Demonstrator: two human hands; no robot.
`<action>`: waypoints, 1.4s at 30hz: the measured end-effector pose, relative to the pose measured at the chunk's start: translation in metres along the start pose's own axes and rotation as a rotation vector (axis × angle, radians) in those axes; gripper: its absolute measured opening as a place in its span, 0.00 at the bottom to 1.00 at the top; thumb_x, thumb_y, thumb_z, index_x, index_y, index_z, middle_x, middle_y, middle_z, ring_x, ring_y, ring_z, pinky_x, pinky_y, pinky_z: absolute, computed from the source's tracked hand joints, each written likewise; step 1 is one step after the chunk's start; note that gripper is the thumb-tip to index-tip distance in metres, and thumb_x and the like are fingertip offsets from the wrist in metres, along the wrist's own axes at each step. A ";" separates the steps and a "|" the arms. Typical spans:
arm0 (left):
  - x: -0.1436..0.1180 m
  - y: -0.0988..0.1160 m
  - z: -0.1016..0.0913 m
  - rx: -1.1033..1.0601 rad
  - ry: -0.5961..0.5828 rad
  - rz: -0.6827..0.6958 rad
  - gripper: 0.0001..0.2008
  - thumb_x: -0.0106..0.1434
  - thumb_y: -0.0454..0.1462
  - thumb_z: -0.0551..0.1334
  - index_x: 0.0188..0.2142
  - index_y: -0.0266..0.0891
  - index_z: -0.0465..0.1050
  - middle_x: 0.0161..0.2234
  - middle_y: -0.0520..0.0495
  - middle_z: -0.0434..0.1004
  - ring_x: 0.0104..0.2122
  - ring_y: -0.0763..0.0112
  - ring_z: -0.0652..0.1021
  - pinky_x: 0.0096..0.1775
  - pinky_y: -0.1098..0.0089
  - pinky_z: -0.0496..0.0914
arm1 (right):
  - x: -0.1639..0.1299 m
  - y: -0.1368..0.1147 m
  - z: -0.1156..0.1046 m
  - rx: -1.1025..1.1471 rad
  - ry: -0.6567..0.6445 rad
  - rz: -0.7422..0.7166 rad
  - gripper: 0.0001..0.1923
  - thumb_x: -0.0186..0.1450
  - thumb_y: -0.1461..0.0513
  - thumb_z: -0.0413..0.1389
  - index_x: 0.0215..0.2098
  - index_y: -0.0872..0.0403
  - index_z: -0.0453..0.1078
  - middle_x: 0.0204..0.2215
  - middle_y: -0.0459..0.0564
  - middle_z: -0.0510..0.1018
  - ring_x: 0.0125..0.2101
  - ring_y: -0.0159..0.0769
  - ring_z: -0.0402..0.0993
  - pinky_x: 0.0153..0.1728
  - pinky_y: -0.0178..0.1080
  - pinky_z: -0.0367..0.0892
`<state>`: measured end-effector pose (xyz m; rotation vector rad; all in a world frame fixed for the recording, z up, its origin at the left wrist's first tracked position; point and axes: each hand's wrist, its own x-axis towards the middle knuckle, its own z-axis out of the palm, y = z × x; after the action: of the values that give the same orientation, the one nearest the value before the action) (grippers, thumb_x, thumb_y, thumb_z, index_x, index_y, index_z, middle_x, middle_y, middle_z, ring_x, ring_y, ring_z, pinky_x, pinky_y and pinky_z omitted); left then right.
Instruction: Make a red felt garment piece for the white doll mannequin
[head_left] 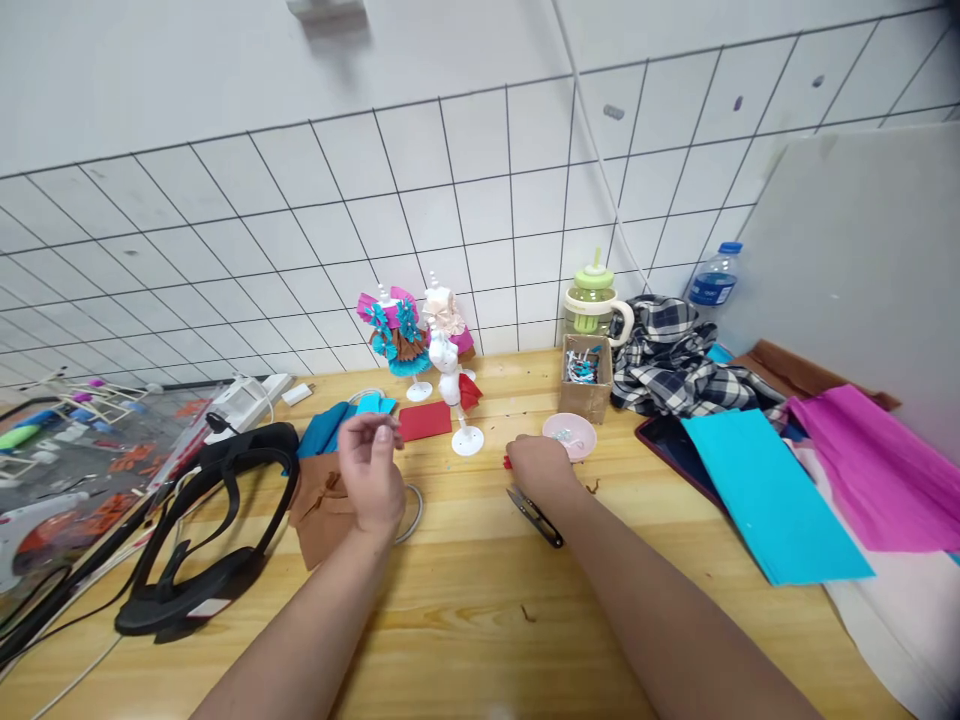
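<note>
My left hand (371, 472) hovers over brown paper (319, 505) with thumb and fingers pinched together; whether something tiny sits between them I cannot tell. My right hand (541, 466) rests knuckles-up on the wooden table (465, 610), touching a small red scrap (508, 462), beside a pink dish (571, 436). Black snips (534, 515) lie just under that wrist. A white mannequin stand (454, 385) with red paper at its waist stands between the hands. A red paper rectangle (424, 420) lies behind my left hand.
A dressed doll stand (397, 340) in pink, teal and brown stands by the tiled wall. A cardboard box (586, 378), green bottle (592, 300), checked cloth (675, 365), teal sheet (772, 495) and magenta sheet (877, 465) sit right. A black headset (206, 540) lies left.
</note>
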<state>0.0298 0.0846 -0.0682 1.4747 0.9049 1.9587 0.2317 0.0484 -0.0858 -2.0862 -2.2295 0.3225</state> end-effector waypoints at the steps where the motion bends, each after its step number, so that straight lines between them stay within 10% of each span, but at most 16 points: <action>1: -0.011 0.000 -0.005 -0.016 -0.064 -0.066 0.09 0.62 0.43 0.62 0.35 0.39 0.68 0.30 0.50 0.71 0.28 0.74 0.71 0.29 0.74 0.66 | 0.000 0.000 -0.001 0.022 0.020 -0.007 0.14 0.64 0.72 0.50 0.40 0.60 0.76 0.40 0.61 0.79 0.41 0.44 0.78 0.38 0.38 0.68; 7: -0.060 -0.004 -0.011 0.054 -0.575 -0.555 0.26 0.56 0.45 0.67 0.52 0.39 0.68 0.48 0.39 0.75 0.44 0.62 0.76 0.38 0.69 0.72 | -0.015 -0.017 0.002 0.630 0.156 -0.079 0.10 0.65 0.58 0.55 0.41 0.50 0.77 0.38 0.48 0.82 0.37 0.33 0.77 0.38 0.33 0.68; 11: -0.069 -0.006 -0.008 0.096 -0.643 -0.648 0.14 0.56 0.45 0.66 0.35 0.36 0.75 0.34 0.44 0.80 0.34 0.65 0.78 0.37 0.69 0.71 | -0.032 -0.019 0.020 0.954 0.223 -0.020 0.10 0.59 0.58 0.59 0.36 0.53 0.79 0.31 0.49 0.82 0.30 0.35 0.75 0.32 0.35 0.67; 23: -0.064 -0.025 -0.025 0.192 -0.591 -0.721 0.17 0.51 0.48 0.68 0.30 0.37 0.71 0.28 0.48 0.79 0.28 0.68 0.77 0.32 0.71 0.68 | -0.064 0.040 -0.006 -0.133 -0.038 0.197 0.14 0.67 0.62 0.48 0.40 0.54 0.76 0.35 0.59 0.80 0.35 0.45 0.77 0.31 0.39 0.61; 29: -0.043 -0.043 -0.035 0.395 -0.482 -0.588 0.16 0.54 0.49 0.65 0.30 0.37 0.71 0.24 0.52 0.74 0.25 0.70 0.72 0.29 0.73 0.63 | -0.062 0.008 0.011 -0.025 -0.065 -0.123 0.12 0.66 0.57 0.52 0.45 0.48 0.73 0.42 0.50 0.76 0.37 0.39 0.76 0.30 0.35 0.60; 42: -0.059 -0.022 -0.023 0.307 -0.553 -0.557 0.17 0.54 0.49 0.66 0.27 0.39 0.66 0.22 0.55 0.70 0.24 0.72 0.69 0.28 0.73 0.62 | -0.052 -0.016 0.033 -0.012 0.076 -0.322 0.14 0.70 0.63 0.47 0.50 0.49 0.71 0.46 0.53 0.74 0.44 0.38 0.70 0.42 0.37 0.62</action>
<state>0.0240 0.0507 -0.1259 1.5870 1.2158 0.9766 0.2141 -0.0081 -0.1102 -1.6722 -2.4711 0.2033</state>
